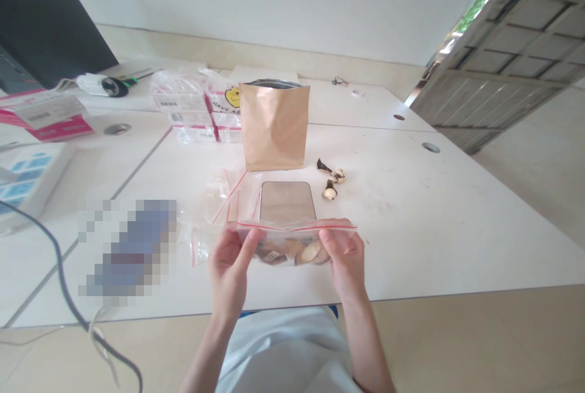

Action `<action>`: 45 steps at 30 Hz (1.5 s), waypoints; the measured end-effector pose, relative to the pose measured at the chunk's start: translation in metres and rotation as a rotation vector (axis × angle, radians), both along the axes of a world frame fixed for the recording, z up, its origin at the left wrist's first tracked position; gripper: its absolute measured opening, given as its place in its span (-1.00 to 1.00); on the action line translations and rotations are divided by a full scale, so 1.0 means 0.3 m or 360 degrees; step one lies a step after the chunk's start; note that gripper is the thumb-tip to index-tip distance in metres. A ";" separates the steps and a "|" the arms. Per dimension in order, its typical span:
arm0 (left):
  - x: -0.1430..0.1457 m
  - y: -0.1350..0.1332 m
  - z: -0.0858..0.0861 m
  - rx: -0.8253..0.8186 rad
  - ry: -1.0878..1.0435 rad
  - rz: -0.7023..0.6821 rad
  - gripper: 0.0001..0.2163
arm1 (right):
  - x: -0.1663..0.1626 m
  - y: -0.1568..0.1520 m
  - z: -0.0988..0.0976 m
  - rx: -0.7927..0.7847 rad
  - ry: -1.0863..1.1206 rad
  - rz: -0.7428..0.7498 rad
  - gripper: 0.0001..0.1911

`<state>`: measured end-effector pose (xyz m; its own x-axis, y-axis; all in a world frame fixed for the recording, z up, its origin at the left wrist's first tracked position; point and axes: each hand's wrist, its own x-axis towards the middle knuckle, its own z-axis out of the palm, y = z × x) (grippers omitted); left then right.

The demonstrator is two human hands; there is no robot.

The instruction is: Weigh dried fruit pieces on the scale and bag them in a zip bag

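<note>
Both hands hold up a clear zip-lock bag (292,240) with a red seal line along its top edge. Inside it lie several pale and dark pieces that look like dried mushrooms. My left hand (232,253) pinches the bag's left end, thumb in front. At the right end, my right hand (345,253) grips it the same way. Just beyond the bag lies a flat square scale-like device (287,201), its near edge covered by the bag. A brown paper pouch (275,128) stands upright behind that, its top open. Several loose dried mushrooms (329,189) lie to its right.
More clear zip-lock bags (223,198) lie left of the square device. Plastic-wrapped packs (196,109) stand behind them. Further left are a pixelated object (132,247), a cable (59,259), a pink-and-white box (50,116) and a dark monitor (50,15).
</note>
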<state>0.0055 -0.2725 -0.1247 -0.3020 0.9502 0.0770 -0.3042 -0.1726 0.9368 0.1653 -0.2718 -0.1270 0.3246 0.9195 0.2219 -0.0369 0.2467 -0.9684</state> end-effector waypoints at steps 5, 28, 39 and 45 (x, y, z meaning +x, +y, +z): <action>-0.010 -0.008 0.013 -0.0041 0.0007 -0.0089 -0.82 | -0.002 -0.004 0.004 0.0081 -0.0060 -0.0031 -0.82; 0.002 -0.005 0.012 0.0143 -0.0048 0.0146 -0.76 | -0.020 -0.025 0.031 0.0046 0.0110 0.0249 -0.78; -0.004 -0.011 0.002 0.0282 -0.0053 0.0168 -0.85 | -0.020 -0.030 0.027 0.0092 0.0078 0.0268 -0.79; -0.063 -0.019 0.022 0.0543 0.0551 0.0103 -0.77 | -0.010 -0.031 0.028 0.0080 0.0141 0.0150 -0.84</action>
<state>-0.0133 -0.2783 -0.1181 -0.2613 0.8332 0.4873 0.0370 -0.4959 0.8676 0.1624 -0.2810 -0.1186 0.2576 0.9353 0.2425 -0.1472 0.2860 -0.9468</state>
